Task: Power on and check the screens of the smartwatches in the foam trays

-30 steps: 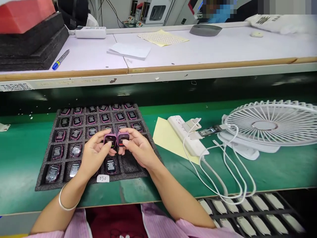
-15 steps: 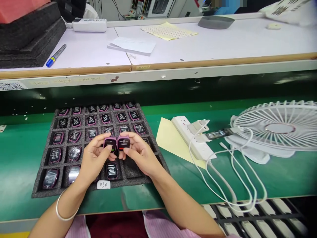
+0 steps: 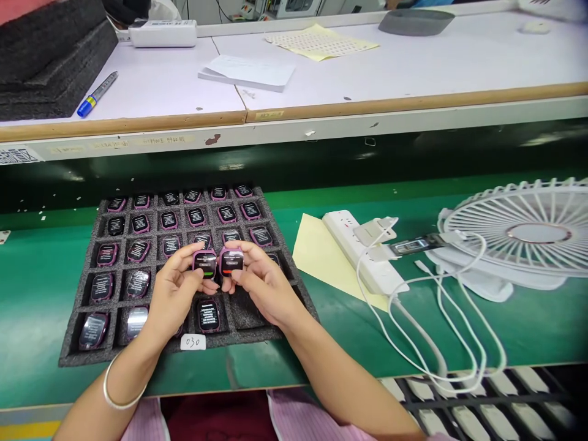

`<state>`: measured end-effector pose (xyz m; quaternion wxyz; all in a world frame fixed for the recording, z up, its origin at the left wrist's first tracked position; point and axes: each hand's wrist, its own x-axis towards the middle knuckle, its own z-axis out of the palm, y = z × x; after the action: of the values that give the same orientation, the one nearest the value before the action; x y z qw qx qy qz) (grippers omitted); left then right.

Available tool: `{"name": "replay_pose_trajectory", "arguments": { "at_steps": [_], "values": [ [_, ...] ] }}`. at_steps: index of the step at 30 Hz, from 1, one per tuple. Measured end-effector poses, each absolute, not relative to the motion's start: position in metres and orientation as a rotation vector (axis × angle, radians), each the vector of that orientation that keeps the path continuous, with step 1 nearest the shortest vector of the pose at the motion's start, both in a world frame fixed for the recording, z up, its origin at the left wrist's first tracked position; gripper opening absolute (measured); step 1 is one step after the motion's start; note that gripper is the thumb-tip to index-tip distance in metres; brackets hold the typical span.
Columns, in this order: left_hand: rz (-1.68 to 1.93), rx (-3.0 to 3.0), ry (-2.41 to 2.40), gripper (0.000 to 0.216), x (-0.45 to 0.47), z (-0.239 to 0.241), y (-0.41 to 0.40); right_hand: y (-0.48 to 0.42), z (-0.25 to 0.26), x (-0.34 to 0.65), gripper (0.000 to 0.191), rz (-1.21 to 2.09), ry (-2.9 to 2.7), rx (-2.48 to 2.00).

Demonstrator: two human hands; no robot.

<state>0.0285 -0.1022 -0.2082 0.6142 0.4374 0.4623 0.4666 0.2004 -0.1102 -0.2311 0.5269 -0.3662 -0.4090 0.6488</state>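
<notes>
Over the foam tray's (image 3: 73, 350) near edge, your left hand (image 3: 172, 295) still pinches the green-lit watch (image 3: 204, 262) and your right hand (image 3: 265, 286) the red-lit watch (image 3: 231, 260), side by side, screens up, hardly shifted since a second ago.

White fan (image 3: 519, 236) at 3 o'clock — power strip (image 3: 346, 239) and white cables (image 3: 418, 337) beside it, yellow sheet (image 3: 316, 251) under the strip; blue marker (image 3: 97, 94) at 10, papers (image 3: 248, 70) at 12.

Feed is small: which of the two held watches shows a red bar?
The right watch, in the right hand: a red bar at its screen's bottom. The left watch, in the left hand, shows green.
</notes>
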Motion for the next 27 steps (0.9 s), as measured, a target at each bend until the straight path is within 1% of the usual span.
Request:
{"name": "replay_pose_trajectory", "arguments": {
  "at_steps": [12, 18, 23, 27],
  "values": [
    [1.084, 0.985, 1.043, 0.041, 0.0283, -0.2093, -0.1031, -0.1095, -0.2278, 0.2001, 0.037, 1.557, -0.972, -0.891],
    [1.093, 0.986, 1.031, 0.034, 0.0279, -0.2118, -0.1030, -0.1099, -0.2265, 0.2007, 0.030, 1.532, -0.991, -0.945],
    [1.094, 1.065, 1.069, 0.029, 0.0284, -0.2110, -0.1022, -0.1103, -0.2293, 0.2015, 0.033, 1.514, -1.010, -1.010],
    [1.098, 1.145, 1.106, 0.026, 0.0298, -0.2112, -0.1009, -0.1092, -0.2300, 0.2005, 0.028, 1.542, -1.016, -1.002]
  ]
}}
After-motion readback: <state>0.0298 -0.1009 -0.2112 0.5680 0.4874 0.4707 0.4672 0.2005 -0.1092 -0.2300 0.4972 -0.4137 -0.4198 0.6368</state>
